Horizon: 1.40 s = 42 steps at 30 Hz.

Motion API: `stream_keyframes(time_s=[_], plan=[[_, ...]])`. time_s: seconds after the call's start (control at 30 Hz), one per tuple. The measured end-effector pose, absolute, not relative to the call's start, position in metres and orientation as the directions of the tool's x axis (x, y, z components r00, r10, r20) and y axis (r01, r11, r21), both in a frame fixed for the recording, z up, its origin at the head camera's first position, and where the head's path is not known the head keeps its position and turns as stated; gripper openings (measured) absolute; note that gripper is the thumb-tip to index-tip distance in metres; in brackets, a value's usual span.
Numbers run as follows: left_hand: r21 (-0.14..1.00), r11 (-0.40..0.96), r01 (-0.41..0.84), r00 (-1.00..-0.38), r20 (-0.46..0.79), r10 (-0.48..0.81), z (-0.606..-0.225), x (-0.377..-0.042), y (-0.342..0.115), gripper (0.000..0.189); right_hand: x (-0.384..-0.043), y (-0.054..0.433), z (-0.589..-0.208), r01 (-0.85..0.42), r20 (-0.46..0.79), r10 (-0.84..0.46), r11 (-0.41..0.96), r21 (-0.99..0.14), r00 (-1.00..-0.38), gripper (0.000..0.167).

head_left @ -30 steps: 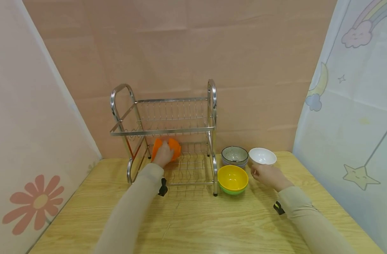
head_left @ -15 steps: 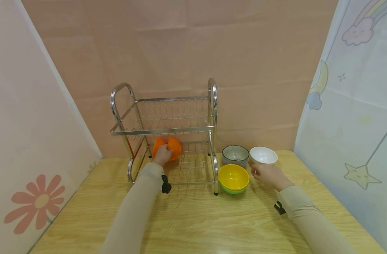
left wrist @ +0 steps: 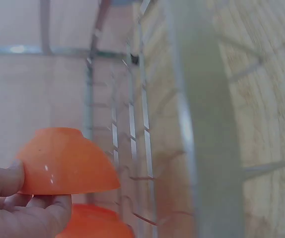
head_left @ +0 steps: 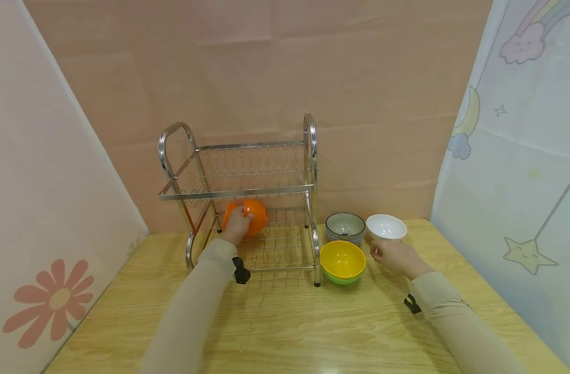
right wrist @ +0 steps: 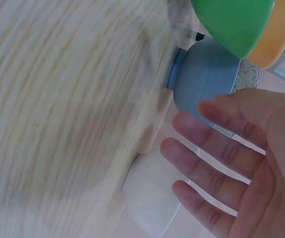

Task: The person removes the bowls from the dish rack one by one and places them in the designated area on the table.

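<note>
My left hand (head_left: 237,227) reaches into the lower tier of the metal dish rack (head_left: 238,193). It pinches the rim of an orange bowl (left wrist: 65,163), thumb on the outside and fingers inside. That bowl is tipped on its side, base to the right in the head view. Beside it, a second orange bowl (left wrist: 95,223) is partly hidden by the hand and the held bowl. My right hand (head_left: 398,258), fingers loosely bent and holding nothing, hovers in front of a white bowl (head_left: 386,227).
Right of the rack, a yellow bowl (head_left: 343,259) is nested in a green bowl (head_left: 342,279). Behind them, a speckled grey bowl (head_left: 345,226) sits in a bluish bowl (right wrist: 204,74). The rack's upper tier and side frame surround my left hand.
The orange bowl in my left hand has tilted and shifted slightly, with more of its outside visible. My right hand has stayed beside the white bowl.
</note>
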<state>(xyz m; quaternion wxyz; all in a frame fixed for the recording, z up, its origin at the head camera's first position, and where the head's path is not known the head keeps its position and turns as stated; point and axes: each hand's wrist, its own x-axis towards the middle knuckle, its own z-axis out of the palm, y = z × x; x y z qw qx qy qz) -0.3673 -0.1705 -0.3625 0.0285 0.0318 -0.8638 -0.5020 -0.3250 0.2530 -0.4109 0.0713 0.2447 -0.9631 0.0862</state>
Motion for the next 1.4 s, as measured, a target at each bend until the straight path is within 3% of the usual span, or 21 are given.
stream_keyframes(time_s=[0.23,0.5,0.67,0.8,0.9,1.03,1.1,1.23,1.4], plan=[[0.932,0.363,0.005,-1.000,0.011,-0.016,-0.343,-0.343,-0.166,0.035,-0.326,0.255,-0.411,-0.472,0.161,-0.451,0.872,-0.130,-0.878,0.004],[0.884,0.419,0.207,-0.976,0.158,0.149,-0.331,-0.304,-0.168,0.026,-0.326,0.254,-0.412,-0.470,0.161,-0.449,0.873,-0.131,-0.879,0.003],[0.788,0.535,0.305,-0.952,0.236,0.196,-0.329,-0.278,-0.158,0.028,-0.326,0.251,-0.412,-0.466,0.147,-0.447,0.874,-0.140,-0.882,0.004],[0.620,0.662,0.420,-0.906,0.326,0.270,-0.332,-0.259,-0.146,0.028,-0.327,0.249,-0.413,-0.461,0.139,-0.444,0.875,-0.145,-0.885,0.004],[0.357,0.755,0.550,-0.815,0.426,0.392,-0.337,-0.246,-0.139,0.027,-0.328,0.248,-0.414,-0.456,0.132,-0.439,0.877,-0.150,-0.889,0.005],[-0.093,0.731,0.676,-0.558,0.584,0.590,-0.348,-0.237,-0.135,0.024,-0.328,0.249,-0.414,-0.460,0.135,-0.443,0.875,-0.151,-0.886,0.004],[-0.246,0.683,0.688,-0.427,0.623,0.655,-0.354,-0.236,-0.134,0.024,-0.329,0.250,-0.415,-0.463,0.140,-0.445,0.874,-0.147,-0.884,0.004],[-0.415,0.578,0.703,-0.261,0.606,0.752,-0.360,-0.237,-0.134,0.024,-0.331,0.253,-0.417,-0.467,0.143,-0.449,0.873,-0.140,-0.882,0.005],[-0.502,0.434,0.748,-0.145,0.514,0.845,-0.365,-0.238,-0.135,0.026,-0.332,0.254,-0.417,-0.468,0.141,-0.450,0.872,-0.144,-0.882,0.005]])
